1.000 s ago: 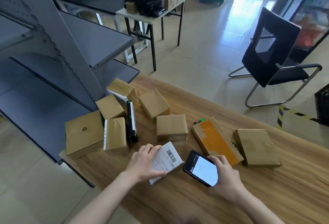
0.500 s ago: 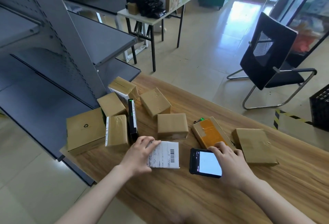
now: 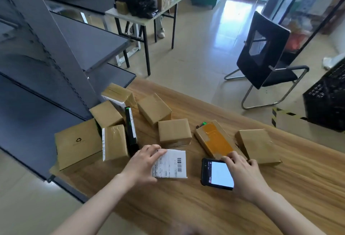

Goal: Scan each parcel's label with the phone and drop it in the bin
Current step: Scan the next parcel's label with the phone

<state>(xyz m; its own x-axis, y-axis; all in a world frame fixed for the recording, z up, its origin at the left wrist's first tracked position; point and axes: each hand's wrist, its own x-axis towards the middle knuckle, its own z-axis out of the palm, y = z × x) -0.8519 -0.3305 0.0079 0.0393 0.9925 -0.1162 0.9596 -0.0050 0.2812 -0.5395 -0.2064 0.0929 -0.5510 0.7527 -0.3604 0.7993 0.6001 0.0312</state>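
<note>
Wooden table (image 3: 186, 206), brown boxes (image 3: 78, 143) heaped at its left end. The left hand (image 3: 143, 161) grips the left edge of a white-labelled parcel (image 3: 172, 163), flat, barcode (image 3: 179, 164) up. Just right lies the lit phone (image 3: 217, 174), screen up, the right hand (image 3: 244, 175) curled over its far edge. Scanning seems about to start: the phone needs lifting over the barcode. A black crate (image 3: 328, 107) far right is likely the bin.

A single head-worn, wide-angle view is aimed forward and down, close over the counter (image 3: 242, 206), with the floor (image 3: 196, 51) seen beyond.
</note>
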